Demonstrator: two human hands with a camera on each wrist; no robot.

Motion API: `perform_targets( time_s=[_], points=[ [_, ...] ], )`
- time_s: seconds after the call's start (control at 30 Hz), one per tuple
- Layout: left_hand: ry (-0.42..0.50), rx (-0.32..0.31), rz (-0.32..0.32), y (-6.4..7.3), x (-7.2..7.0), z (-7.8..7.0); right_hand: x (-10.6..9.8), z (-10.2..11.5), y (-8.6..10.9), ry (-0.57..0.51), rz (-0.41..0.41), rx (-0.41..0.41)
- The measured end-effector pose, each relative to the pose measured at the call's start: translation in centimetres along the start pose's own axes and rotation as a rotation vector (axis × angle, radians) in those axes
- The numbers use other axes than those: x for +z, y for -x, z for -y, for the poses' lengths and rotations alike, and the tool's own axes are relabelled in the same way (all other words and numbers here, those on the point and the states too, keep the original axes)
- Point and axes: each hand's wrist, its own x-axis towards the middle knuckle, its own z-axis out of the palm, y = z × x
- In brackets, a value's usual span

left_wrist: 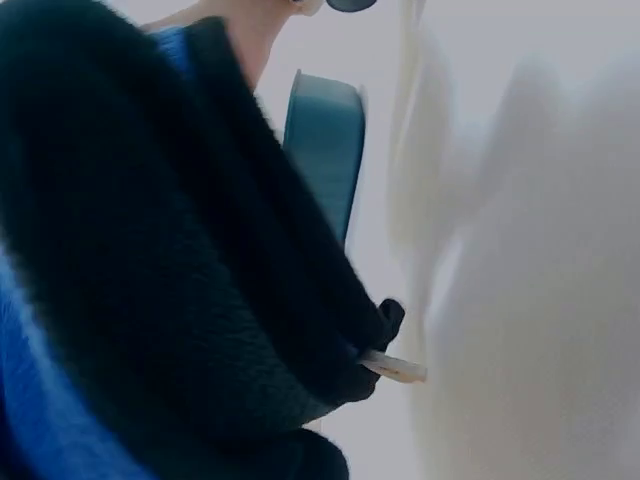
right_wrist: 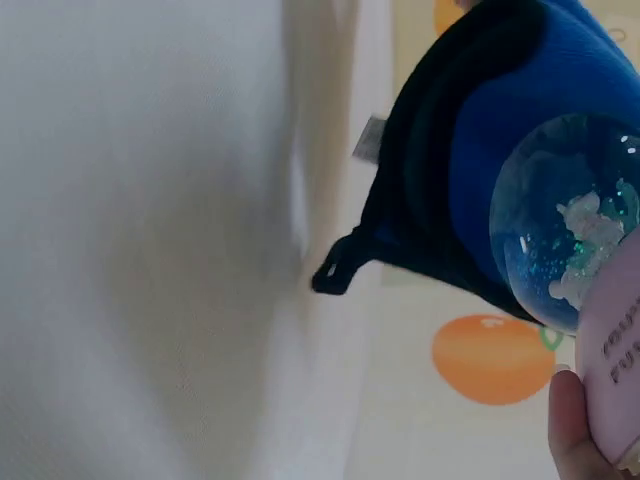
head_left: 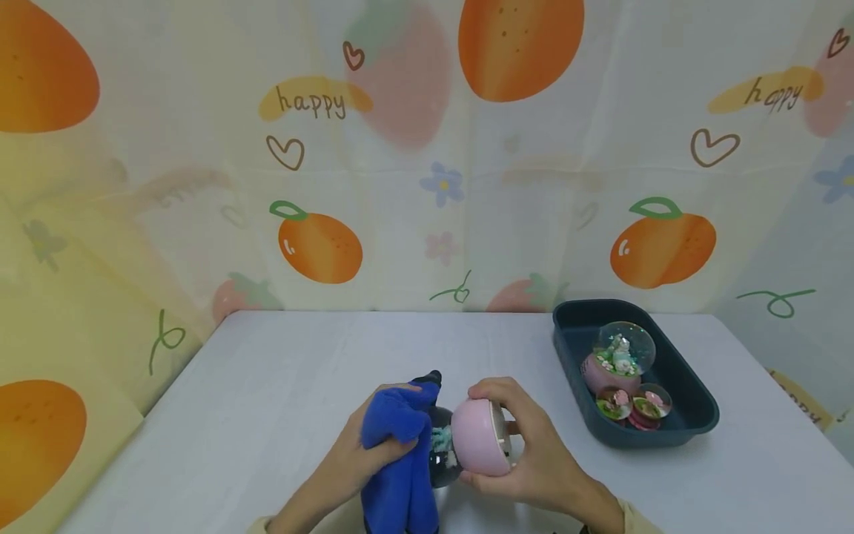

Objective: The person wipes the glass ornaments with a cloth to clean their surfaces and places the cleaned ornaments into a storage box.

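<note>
My right hand grips the pink base of a snow globe, which lies tipped sideways with its glass dome toward the left. In my left hand is a blue cloth with dark edging, bunched between thumb and fingers and up against the dome. The right wrist view shows the clear dome with a white figure and glitter inside, the cloth behind it. Dark folds of the cloth fill much of the left wrist view and hide my left fingers there.
At the right of the white table stands a dark teal tray. It holds another pink-based snow globe and two small globes, one of them a small globe on a red base. A fruit-print curtain hangs behind.
</note>
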Motion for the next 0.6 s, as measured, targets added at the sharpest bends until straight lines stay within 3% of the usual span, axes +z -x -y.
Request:
perform_targets(
  time_s=[0.13,0.2,0.3,0.6],
  points=[
    [0.085,-0.096,0.164,0.06,-0.12,-0.11,0.06,0.14,0.1,0.007,0.008,-0.096],
    [0.093,-0.117,0.197,0.12,-0.14,0.04,0.17,0.15,0.14,0.004,0.014,-0.137],
    [0.072,-0.081,0.194,0.06,-0.17,0.24,0.26,0.2,0.17,0.007,0.018,-0.165],
    [0.035,0.063,0.071,0.09,0.05,0.44,0.26,-0.07,0.19,-0.003,0.04,-0.206]
  ],
)
